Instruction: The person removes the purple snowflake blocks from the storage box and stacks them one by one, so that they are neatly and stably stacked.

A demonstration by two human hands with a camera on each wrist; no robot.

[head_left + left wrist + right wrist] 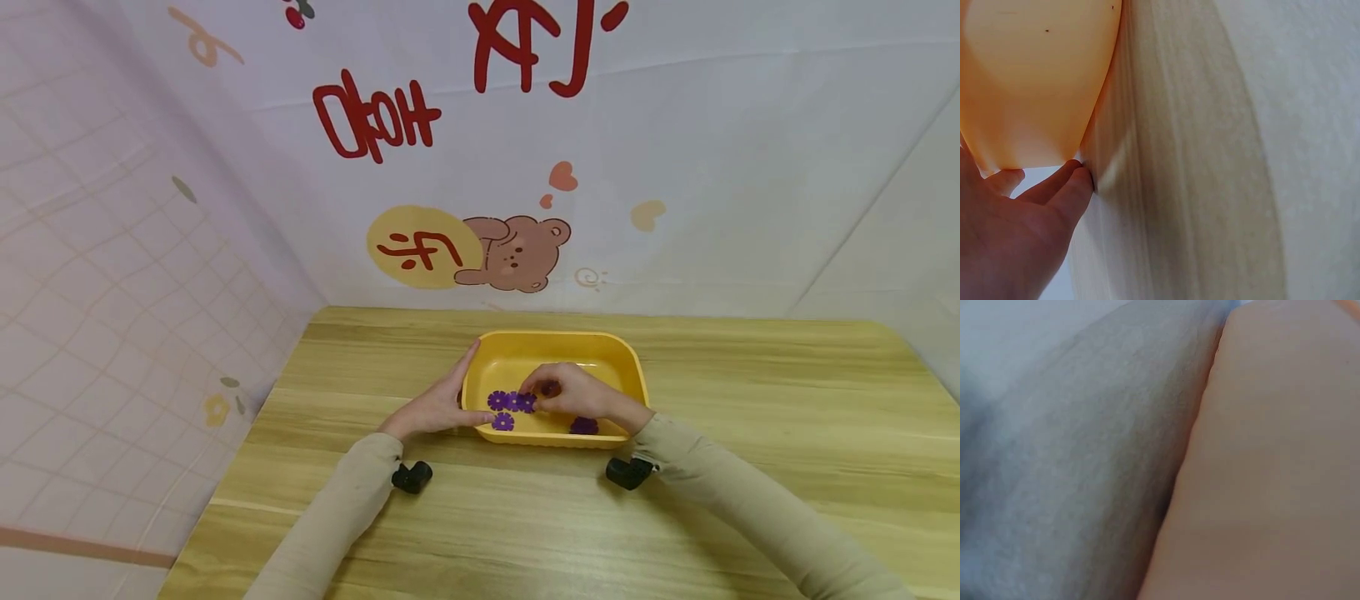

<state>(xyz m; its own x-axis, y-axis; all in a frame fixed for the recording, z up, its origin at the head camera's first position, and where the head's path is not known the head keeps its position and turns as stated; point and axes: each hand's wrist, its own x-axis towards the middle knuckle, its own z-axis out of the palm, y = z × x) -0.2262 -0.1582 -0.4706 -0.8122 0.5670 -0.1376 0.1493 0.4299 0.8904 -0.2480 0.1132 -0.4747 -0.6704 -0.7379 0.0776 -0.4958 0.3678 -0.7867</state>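
Observation:
A yellow plastic bin [555, 438] stands on the table, purple snowflake discs [498, 401] lying inside it. My left hand [435, 408] spreads over the bin's left end, thumb across the near corner of the rim and fingers along the outer wall. In the left wrist view, its fingertips touch the end wall low down, close to the tabletop. Inside the bin, my right hand [576, 393] pinches a purple disc [528, 404] at the end of a short row. Another disc shows dark under its curled fingers. The right wrist view shows no hand, only the bin's outer wall [1272, 456] and a blurred surface.
One loose disc [503, 422] lies by the left thumb, and a dark purple clump [584, 426] sits near the bin's front right. The wooden table [495, 517] meets a printed white wall cloth [712, 167] behind. Black wrist devices [412, 477] hang below both wrists.

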